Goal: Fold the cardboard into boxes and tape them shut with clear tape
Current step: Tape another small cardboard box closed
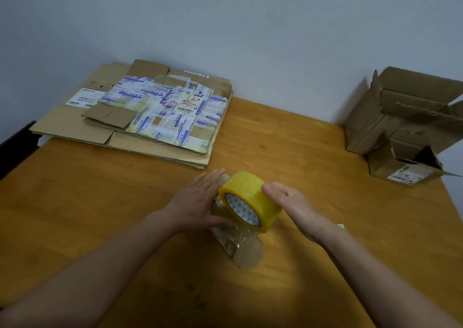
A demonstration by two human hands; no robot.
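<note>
The wooden table [75, 215] carries a flat cardboard stack [155, 107] far left and 2 open boxes [406, 117] far right. Near centre, the left hand [198, 202], fingers straight and together, steadies a small tape-wrapped box [238, 247]. The right hand [290, 202] grips the tape roll [248, 190] against it. This looks like the taping step; the next move calls for drawing tape along the seam.
</note>
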